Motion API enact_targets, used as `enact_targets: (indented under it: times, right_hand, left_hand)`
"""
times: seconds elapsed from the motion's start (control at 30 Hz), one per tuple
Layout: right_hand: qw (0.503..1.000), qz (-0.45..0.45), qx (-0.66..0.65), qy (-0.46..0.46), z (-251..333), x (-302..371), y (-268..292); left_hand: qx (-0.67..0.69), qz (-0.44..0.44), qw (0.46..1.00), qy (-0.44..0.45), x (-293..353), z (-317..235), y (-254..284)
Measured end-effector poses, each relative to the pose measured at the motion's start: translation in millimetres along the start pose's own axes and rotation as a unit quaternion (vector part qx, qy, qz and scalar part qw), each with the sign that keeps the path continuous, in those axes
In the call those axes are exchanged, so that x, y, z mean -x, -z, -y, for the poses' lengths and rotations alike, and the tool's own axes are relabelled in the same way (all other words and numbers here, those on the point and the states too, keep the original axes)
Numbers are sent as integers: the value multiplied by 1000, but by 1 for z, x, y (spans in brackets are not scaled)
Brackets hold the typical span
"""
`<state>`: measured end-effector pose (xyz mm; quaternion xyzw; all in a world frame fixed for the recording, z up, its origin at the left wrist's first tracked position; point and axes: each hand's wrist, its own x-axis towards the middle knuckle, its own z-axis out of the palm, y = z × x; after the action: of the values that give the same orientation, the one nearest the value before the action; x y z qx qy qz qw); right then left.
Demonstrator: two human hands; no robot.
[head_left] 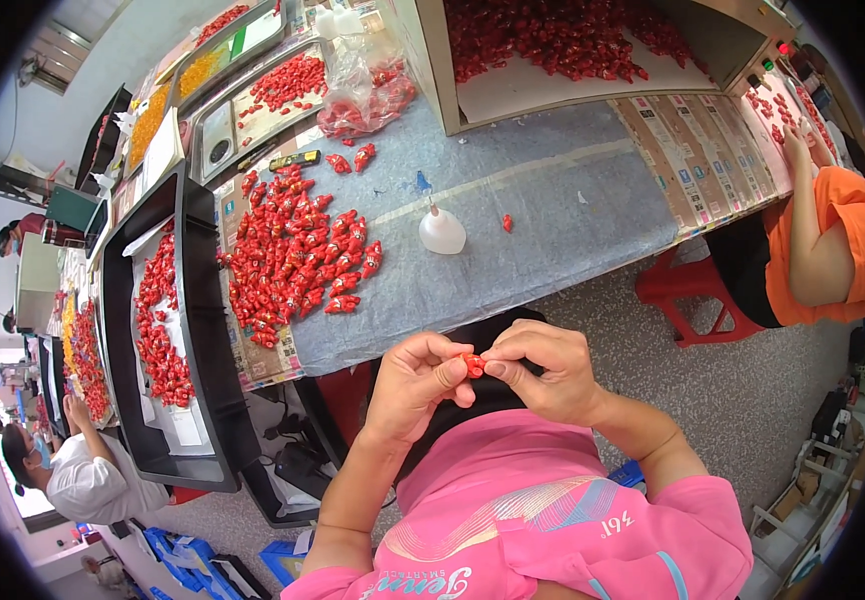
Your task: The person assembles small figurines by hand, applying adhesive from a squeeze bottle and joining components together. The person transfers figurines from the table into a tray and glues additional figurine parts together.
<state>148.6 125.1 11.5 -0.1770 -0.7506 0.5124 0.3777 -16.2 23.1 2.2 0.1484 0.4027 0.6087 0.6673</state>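
My left hand (415, 388) and my right hand (553, 370) meet in front of my pink shirt, just off the table's near edge. Between their fingertips they grip a small red plastic figure (474, 366); its details are too small to make out. Ahead on the grey-blue table cover (563, 180) stands a white squeeze bottle (443, 232) with a thin tip and a blue bit at its top. One small red piece (508, 223) lies to the right of the bottle. To the left spreads a large heap of red figures (293, 250).
A black tray (215, 330) with red pieces in it stands left of the heap. Farther back are a plastic bag of red pieces (368, 100), a metal tray (298, 115) and an open-fronted box (438, 70). A co-worker in orange (833, 250) sits at the right.
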Motion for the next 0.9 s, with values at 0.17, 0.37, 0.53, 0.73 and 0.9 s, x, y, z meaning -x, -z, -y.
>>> enact_targets:
  times: [0.17,0.37,0.53,0.73,0.9]
  right_hand:
    - [1000,-6,-10,-4,-2,-1,0]
    - [1000,-7,-12,-10,-6,-5,0]
    - [1000,-15,-18,-6,-7,-10,-2]
    - [999,-13,-20,-25,-8,-8,-2]
    - [999,-21,-22,-10,-9,-9,-4]
  left_hand:
    - [-14,-7,1000,0,-2,-1,-2]
    - [-24,-36,999,-3,-5,-7,-6]
    - [-32,-37,999,-16,-7,-13,-6]
    - [-32,-39,999,-14,-7,-12,-3]
    - [-31,-42,999,-13,-7,-13,-4]
